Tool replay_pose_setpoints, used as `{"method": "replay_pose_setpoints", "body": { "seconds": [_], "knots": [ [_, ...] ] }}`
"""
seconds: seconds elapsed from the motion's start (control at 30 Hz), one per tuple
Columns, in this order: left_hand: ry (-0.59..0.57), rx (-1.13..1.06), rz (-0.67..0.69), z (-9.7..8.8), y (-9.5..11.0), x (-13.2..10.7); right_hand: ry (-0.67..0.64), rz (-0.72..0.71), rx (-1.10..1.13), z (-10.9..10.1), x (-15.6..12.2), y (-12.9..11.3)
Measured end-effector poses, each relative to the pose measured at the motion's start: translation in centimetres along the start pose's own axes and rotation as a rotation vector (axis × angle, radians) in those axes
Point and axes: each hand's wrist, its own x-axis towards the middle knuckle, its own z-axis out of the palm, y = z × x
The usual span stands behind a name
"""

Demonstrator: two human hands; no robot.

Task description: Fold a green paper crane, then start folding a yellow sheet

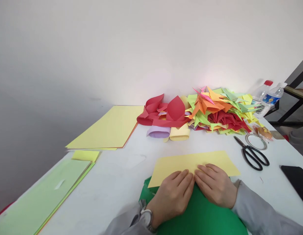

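Observation:
A sheet of yellow paper (190, 162) lies on the table in front of me, its near part over a green surface (202, 212). My left hand (174, 194), with a watch (146, 217) on its wrist, has its fingers together on the paper's near edge. Right beside it, my right hand (216, 184) holds the same edge, its fingertips almost meeting the left ones near the middle. Both thumbs are hidden under the hands.
Black-handled scissors (254, 155), a tape roll (256, 142) and a black phone (295, 181) lie on the right. Folded colourful paper shapes (215, 111) and bottles (271, 98) stand by the wall. Yellow sheets (107, 127) and green sheets (43, 189) lie left.

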Motion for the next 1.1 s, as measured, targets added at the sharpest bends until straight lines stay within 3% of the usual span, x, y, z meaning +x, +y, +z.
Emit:
{"method": "replay_pose_setpoints", "body": {
  "seconds": [0.47,0.93,1.1],
  "knots": [
    [0.062,0.139,-0.150,-1.2,-3.1,-2.0,0.031,0.165,-0.086,-0.5,-1.6,3.4],
    [0.095,0.234,-0.161,-1.9,-4.5,-2.4,0.027,0.280,-0.158,-0.5,-3.1,5.4],
    [0.094,0.241,-0.162,-2.1,-4.8,-2.4,0.081,0.346,-0.165,-0.7,-3.1,5.7]
  ]
}}
